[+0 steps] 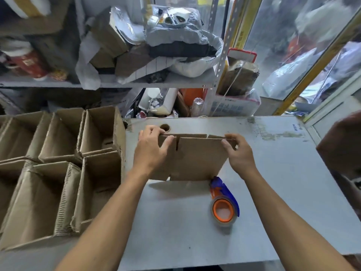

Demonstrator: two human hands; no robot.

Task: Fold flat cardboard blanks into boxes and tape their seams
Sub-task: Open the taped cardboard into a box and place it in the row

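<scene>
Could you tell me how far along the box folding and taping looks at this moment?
Done: several open boxes stand left of the table. In hand: the left hand and right hand grip a flat cardboard blank by its top edge, not yet opened. Left: fold it and tape it; the tape dispenser lies untouched.

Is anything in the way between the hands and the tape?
No. The tape lies on the bare table, just near of the blank. Both the left hand and the right hand grip the blank's top edge, so one must let go first.
</scene>
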